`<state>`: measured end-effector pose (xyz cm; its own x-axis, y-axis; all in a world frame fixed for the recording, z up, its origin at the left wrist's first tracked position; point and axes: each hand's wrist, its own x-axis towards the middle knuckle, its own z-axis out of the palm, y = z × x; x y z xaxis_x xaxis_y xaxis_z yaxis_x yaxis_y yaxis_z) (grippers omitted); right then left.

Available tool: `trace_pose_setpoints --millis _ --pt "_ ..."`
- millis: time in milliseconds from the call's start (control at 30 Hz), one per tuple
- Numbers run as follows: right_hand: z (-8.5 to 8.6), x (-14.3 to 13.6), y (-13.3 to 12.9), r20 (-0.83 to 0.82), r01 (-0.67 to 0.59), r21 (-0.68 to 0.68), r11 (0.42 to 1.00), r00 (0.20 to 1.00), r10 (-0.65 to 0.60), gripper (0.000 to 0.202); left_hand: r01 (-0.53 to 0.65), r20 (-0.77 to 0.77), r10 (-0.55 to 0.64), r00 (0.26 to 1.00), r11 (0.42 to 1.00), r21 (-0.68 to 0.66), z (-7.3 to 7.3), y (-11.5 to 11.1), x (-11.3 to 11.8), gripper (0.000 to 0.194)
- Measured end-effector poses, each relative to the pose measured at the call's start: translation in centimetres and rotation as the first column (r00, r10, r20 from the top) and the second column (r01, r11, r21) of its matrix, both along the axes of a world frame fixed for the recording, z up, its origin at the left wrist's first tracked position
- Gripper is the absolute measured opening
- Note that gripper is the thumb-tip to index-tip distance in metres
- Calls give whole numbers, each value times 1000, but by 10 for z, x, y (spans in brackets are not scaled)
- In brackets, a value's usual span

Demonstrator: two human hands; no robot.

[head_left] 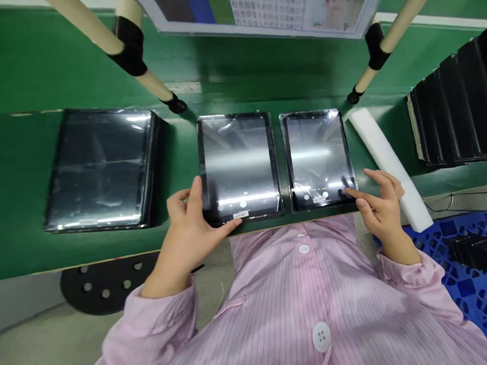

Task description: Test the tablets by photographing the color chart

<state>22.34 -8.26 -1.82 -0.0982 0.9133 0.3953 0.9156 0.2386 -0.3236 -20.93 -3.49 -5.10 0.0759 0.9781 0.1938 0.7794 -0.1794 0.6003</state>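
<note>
the left hand (188, 228) touches the left tablet (239, 164), the right hand (384, 206) seemingly the right tablet (318, 157).

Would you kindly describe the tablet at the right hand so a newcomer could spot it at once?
On the green table, find the white bar at the right. The right tablet lies just left of it. Unlike the left tablet, touched by the left hand, it has the right hand at its lower right corner.
</note>
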Motion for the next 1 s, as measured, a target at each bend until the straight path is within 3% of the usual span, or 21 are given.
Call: trace_pose_setpoints --millis 67,133,200,267,333,400,500,667,800,867,1000 --pt "-4 1 -1 -9 -15 -38 999 1000 15 34 -59 58 67 996 989 -135 -10 8 -16 135" --pt "-5 2 0 -13 -4 -48 999 1000 3 37 -121 111 152 982 961 -249 -14 14 -25 133" --pt "-3 2 1 -27 32 -6 999 999 -32 41 -163 258 256 931 928 -335 -12 18 -27 126" --pt "2 0 4 -51 68 40 997 996 -66 44 -168 481 352 803 908 -383 -4 24 -23 109" --pt "7 -5 8 -75 78 65 995 995 -73 44 -161 675 418 608 898 -410 9 33 -13 76" --pt "12 -15 16 -88 47 77 996 995 -40 43 -144 764 473 439 876 -460 23 43 -2 49" --pt "18 -37 34 -82 -74 61 995 993 79 41 -76 790 544 282 834 -547 42 53 15 43" --pt "33 -83 69 -82 -272 -87 958 961 265 42 10 854 469 224 875 -483 65 40 32 66" --pt "42 -108 80 -345 -369 -100 924 884 315 63 58 920 337 200 933 -355 81 18 38 66" --pt "47 -116 78 -542 -377 14 926 775 324 69 70 947 261 187 958 -278 91 11 43 60" --pt "64 -132 81 -829 -267 189 945 472 299 71 77 974 112 196 989 -130 106 12 56 49"
